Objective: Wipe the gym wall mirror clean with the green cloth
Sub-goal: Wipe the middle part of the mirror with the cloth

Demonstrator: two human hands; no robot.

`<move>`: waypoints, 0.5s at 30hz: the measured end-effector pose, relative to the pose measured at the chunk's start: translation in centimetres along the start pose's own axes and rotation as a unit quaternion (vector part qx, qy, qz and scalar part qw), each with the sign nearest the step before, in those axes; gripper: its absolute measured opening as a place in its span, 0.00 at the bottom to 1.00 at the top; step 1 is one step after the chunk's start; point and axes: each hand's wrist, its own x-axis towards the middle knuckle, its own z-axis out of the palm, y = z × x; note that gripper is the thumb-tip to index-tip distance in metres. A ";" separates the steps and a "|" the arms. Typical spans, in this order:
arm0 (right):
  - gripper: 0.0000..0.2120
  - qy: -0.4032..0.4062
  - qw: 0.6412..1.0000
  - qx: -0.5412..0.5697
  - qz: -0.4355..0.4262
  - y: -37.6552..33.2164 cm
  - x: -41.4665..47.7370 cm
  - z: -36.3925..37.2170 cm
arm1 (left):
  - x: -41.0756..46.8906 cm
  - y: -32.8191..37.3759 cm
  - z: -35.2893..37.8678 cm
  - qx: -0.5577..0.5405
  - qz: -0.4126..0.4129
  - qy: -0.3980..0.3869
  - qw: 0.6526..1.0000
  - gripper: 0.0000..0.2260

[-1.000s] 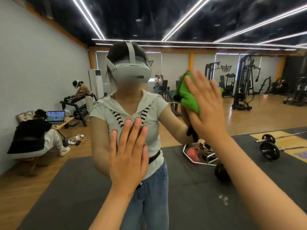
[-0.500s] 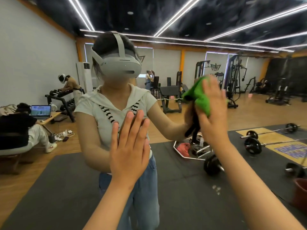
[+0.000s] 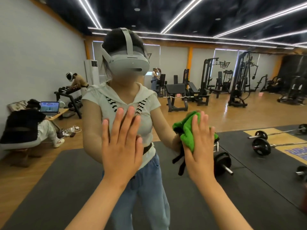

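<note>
Both hands lie flat against the large glass gym wall mirror, whose surface fills the view with the reflected room. The right hand has its fingers straight and close together, and its palm presses the crumpled bright green terry cloth to the glass. The cloth is pinned between palm and mirror rather than gripped. Most of it bunches out past the fingers, up and to the left, and a little green shows at the hand's right edge. The left hand is bare, with straight, slightly spread fingers. It rests on the glass near the cloth hand, to its left at about the same height, and holds nothing.

The cloth sits directly under the right hand, so the wipe is that hand's to make. Glass lies open above, below and to the right of it, while a stroke leftward would soon meet the left hand. I judge the wiping to be under way, but how much of the mirror is already clean cannot be told.
</note>
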 end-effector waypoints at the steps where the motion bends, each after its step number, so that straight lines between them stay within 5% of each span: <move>1: 0.41 0.006 1.000 0.007 0.011 -0.4 -0.2 0.3 | 0.0 0.8 0.2 -0.010 -0.024 0.008 1.000 0.25; 6: 0.39 0.024 0.998 0.035 0.046 -1.7 -1.9 2.3 | 0.6 6.0 1.8 -0.068 -0.100 0.030 0.992 0.26; 11: 0.38 0.010 0.999 0.008 -0.050 2.0 -1.3 0.6 | 0.7 9.8 3.8 -0.081 -0.077 0.007 0.994 0.24; 15: 0.38 0.083 0.994 0.036 0.066 4.9 -0.2 -1.1 | 0.0 10.1 5.1 0.006 -0.057 -0.002 0.998 0.27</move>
